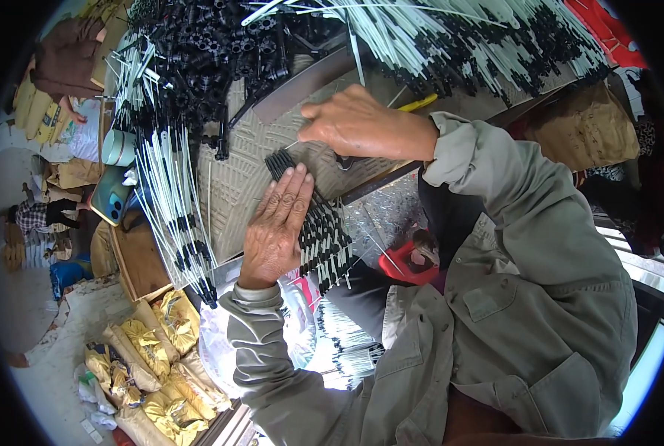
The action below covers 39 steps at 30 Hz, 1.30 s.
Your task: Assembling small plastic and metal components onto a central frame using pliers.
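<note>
My left hand (278,223) lies with fingers stretched together over a bundle of ribs (324,241), thin pale-green rods with black joints. It holds the bundle at the table's near edge; its thumb is hidden. The bundle's black tips (279,162) stick out past the fingertips, and its lower end hangs over the edge. Just beyond them is my right hand (350,125), curled closed with finger and thumb pinched on a thin wire (292,144) that runs toward the black tips. A yellow-handled tool (419,102) lies beside the right wrist.
Black plastic fittings (228,37) are heaped at the back, behind an upright metal plate (306,85). Pale rods pile up back right (451,44) and at left (170,178). A phone (110,195) sits at the table's left edge. Below is a box of wrapped packs (153,357).
</note>
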Available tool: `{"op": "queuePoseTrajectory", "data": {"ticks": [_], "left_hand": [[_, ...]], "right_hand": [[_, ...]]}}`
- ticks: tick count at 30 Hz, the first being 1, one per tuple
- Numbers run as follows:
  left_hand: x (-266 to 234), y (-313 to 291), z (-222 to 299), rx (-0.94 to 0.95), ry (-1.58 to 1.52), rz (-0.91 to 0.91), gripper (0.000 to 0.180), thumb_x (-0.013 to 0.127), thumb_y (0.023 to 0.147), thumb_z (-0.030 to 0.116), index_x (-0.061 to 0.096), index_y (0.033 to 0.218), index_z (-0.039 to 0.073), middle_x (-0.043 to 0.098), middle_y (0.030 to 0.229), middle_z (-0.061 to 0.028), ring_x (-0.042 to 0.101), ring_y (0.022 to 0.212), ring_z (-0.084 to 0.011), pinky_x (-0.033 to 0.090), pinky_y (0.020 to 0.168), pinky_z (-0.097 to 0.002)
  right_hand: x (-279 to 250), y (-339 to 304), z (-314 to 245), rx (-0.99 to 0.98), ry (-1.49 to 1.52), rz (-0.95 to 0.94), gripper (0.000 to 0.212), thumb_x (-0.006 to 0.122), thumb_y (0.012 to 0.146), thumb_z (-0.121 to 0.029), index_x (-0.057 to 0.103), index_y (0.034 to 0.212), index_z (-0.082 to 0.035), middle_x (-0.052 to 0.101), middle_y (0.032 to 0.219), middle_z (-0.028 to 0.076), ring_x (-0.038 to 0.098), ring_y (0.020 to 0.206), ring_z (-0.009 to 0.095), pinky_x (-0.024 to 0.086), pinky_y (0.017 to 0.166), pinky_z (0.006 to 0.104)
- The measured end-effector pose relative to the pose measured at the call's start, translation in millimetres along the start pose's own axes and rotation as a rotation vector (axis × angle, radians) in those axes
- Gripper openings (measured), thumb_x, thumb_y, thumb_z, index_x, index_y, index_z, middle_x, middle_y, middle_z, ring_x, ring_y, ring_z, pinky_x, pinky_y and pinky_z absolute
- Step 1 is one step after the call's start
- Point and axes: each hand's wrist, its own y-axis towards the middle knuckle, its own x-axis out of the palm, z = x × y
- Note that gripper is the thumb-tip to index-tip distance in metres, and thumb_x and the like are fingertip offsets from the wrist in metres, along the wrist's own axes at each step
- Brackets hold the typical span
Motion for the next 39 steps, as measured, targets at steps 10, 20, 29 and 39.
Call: {"op": "queuePoseTrajectory", "data": {"ticks": [10,20,29,39], "left_hand": [[1,0,0,0.007,-0.004,-0.007,0.076,0.047,0.058,-0.005,0.032,0.133,0.000,0.032,0.138,-0.0152,0.030,0.129,-0.0282,0.024,0.106,-0.0405],[1,0,-4,0.016,0.011,-0.004,0.080,0.049,0.056,-0.004,0.031,0.134,0.001,0.031,0.139,-0.0146,0.029,0.129,-0.0277,0.024,0.106,-0.0404],[-9,-5,4,0.018,-0.001,0.013,0.080,0.057,0.055,0.003,0.034,0.132,0.001,0.031,0.139,-0.0141,0.031,0.128,-0.0267,0.025,0.106,-0.0395],[-12,-3,2,0.004,0.060,-0.027,0.082,0.058,0.056,0.004,0.032,0.134,0.005,0.030,0.141,-0.0099,0.029,0.130,-0.0227,0.022,0.107,-0.0350]], "right_hand": [[3,-2,2,-0.021,0.026,0.134,0.015,0.051,0.078,-0.015,0.065,0.073,-0.010,0.060,0.075,0.006,0.060,0.063,0.024,0.044,0.051,0.0371],[10,13,0,-0.023,0.019,0.060,0.011,0.053,0.074,-0.006,0.058,0.079,0.002,0.056,0.076,0.011,0.059,0.065,0.026,0.046,0.055,0.0393],[-3,15,-11,0.042,0.070,-0.242,0.019,0.055,0.067,-0.004,0.048,0.085,-0.001,0.055,0.085,0.013,0.058,0.074,0.032,0.041,0.058,0.0442],[10,11,-2,-0.009,0.043,-0.016,0.023,0.051,0.074,-0.002,0.051,0.095,-0.009,0.048,0.122,0.017,0.054,0.101,0.034,0.041,0.079,0.0471]]}}
